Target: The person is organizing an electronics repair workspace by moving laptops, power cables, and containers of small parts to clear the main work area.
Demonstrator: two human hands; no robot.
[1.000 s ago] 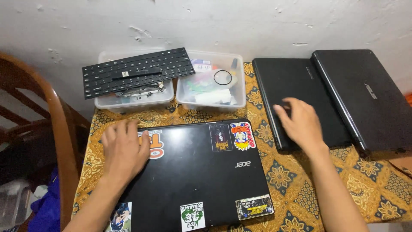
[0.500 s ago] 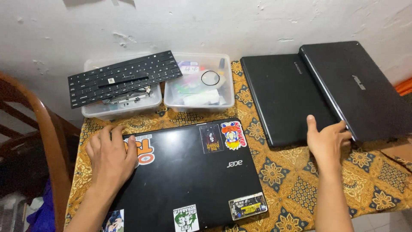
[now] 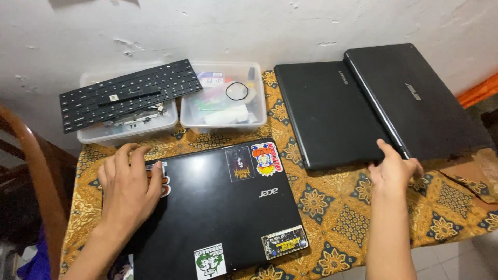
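Left hand (image 3: 127, 189) rests flat, grip open, on a sticker-covered black laptop (image 3: 218, 207); right hand (image 3: 395, 171), fingers curled, touches the plain black laptops' (image 3: 332, 111) near edge.

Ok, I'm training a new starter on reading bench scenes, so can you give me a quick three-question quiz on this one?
1. True or false: the left hand lies flat on the stickered laptop.
2. What does the right hand touch? A) the loose keyboard B) the near edge of the plain black laptops C) a clear tub
3. How many closed laptops lie on the patterned cloth?

Key: 1 true; 2 B; 3 three.
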